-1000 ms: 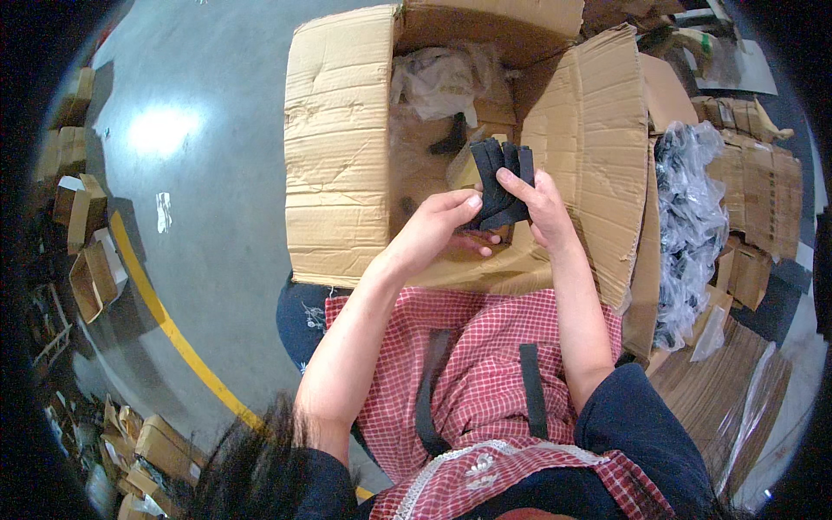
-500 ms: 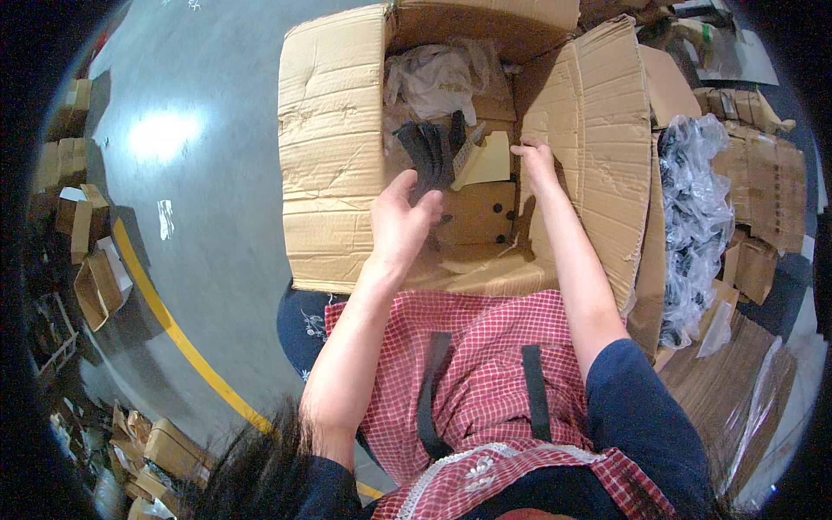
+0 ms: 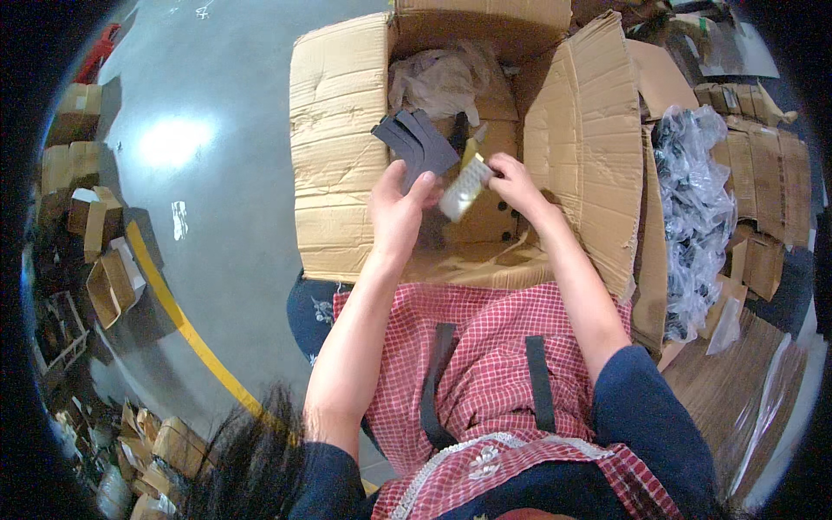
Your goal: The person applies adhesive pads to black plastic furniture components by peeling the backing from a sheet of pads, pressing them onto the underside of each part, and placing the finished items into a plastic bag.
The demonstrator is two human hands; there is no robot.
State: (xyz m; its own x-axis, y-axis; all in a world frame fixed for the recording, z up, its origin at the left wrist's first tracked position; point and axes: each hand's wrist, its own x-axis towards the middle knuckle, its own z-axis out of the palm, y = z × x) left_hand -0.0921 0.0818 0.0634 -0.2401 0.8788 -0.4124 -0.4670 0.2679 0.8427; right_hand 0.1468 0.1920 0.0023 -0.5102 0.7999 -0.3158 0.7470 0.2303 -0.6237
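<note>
An open cardboard box (image 3: 338, 165) stands in front of me, and both hands work over its opening. In my left hand (image 3: 397, 208) is a small stack of dark grey curved flat pieces (image 3: 418, 146), fanned a little and gripped at the near end. My right hand (image 3: 517, 184) pinches the edge of a small whitish sheet with rows of marks (image 3: 465, 188), blurred by motion. Crumpled clear plastic (image 3: 440, 80) lies at the box's far end. Beyond the sheet, a black piece and a yellowish strip (image 3: 472, 149) show in part.
Clear plastic bags with dark contents (image 3: 691, 217) and more cardboard boxes (image 3: 767, 186) are piled at the right. On the left, a yellow line (image 3: 186, 325) crosses the grey floor, with several small cartons (image 3: 108, 290) beyond it.
My left hand has closed on the dark curved pieces, which now sit raised and tilted. The right hand has moved left and nearer, and now holds the whitish sheet.
</note>
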